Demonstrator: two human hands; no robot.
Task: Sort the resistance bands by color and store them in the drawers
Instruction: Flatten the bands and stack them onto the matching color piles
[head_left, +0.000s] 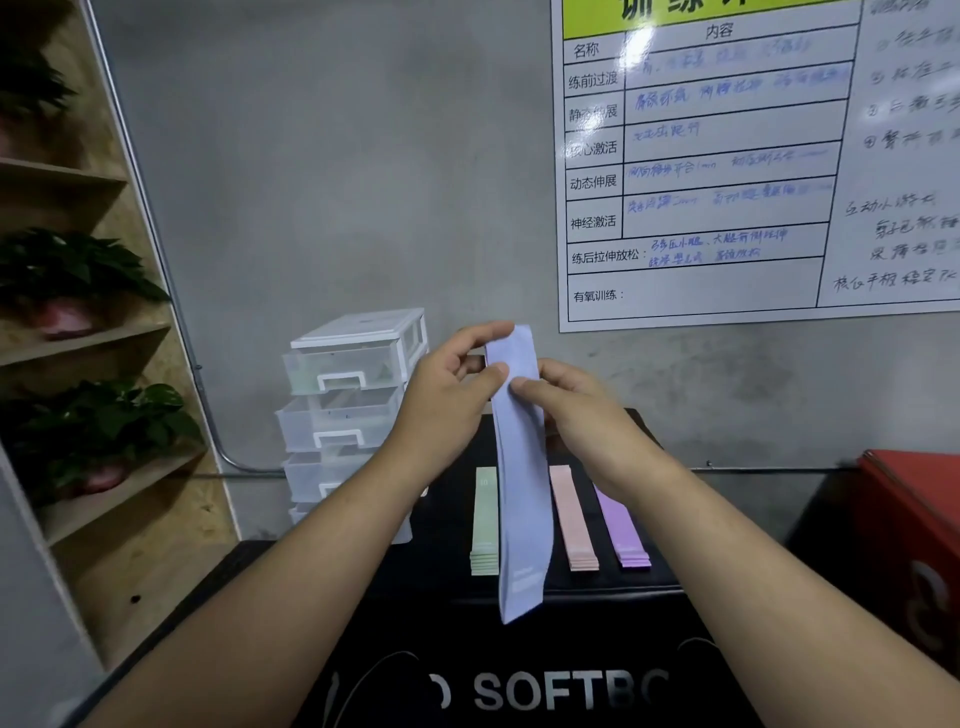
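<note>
Grey wall behind, black box (597, 623) below: left hand (447, 400) and right hand (576, 415) pinch the blue band (519, 493) at its top end. It hangs limp and looks light and soft, so I think a pinch suffices. Drawers (348, 374) stand at ten o'clock.

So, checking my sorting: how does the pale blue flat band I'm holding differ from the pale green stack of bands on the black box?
The pale blue band is one piece, hanging upright, pinched by the left hand and right hand; the pale green stack holds several, lying flat on the black box. Both are long flat strips.
</note>
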